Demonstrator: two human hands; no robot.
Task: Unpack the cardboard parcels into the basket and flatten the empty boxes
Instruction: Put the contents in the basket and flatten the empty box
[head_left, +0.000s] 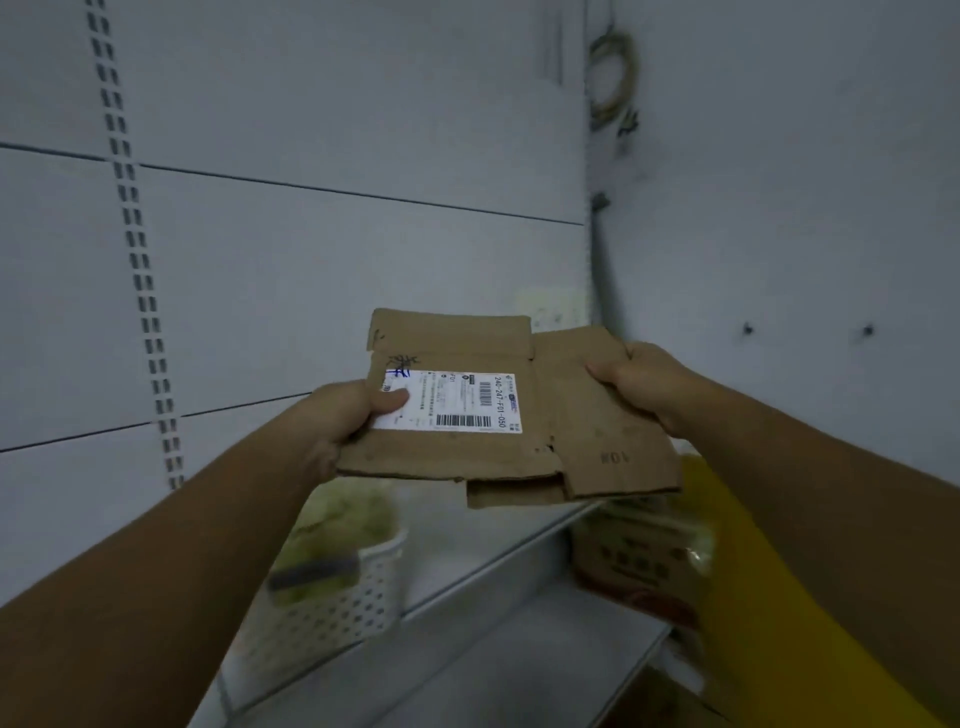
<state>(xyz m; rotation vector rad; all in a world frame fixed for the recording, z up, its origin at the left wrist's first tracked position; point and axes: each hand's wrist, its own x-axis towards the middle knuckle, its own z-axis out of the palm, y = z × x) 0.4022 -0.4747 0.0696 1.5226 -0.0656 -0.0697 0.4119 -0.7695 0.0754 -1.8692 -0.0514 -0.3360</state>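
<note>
I hold a flattened brown cardboard box (566, 415) up in front of me with both hands. A white shipping label with barcodes is stuck on its left half. My left hand (343, 415) grips the box's left edge, thumb pressed on the label. My right hand (649, 387) grips the right edge, thumb on the front face. Below, on the white shelf (519, 660), stands a white perforated basket (332, 608) holding pale green packets. A second cardboard parcel (639, 561) with red print sits on the shelf to the right, blurred.
White shelving back panels fill the view, with a slotted upright strip (137, 244) at the left. A grey cable (602, 249) runs down the corner where the wall meets the panels. A yellow object (727, 597) lies at the lower right under my right forearm.
</note>
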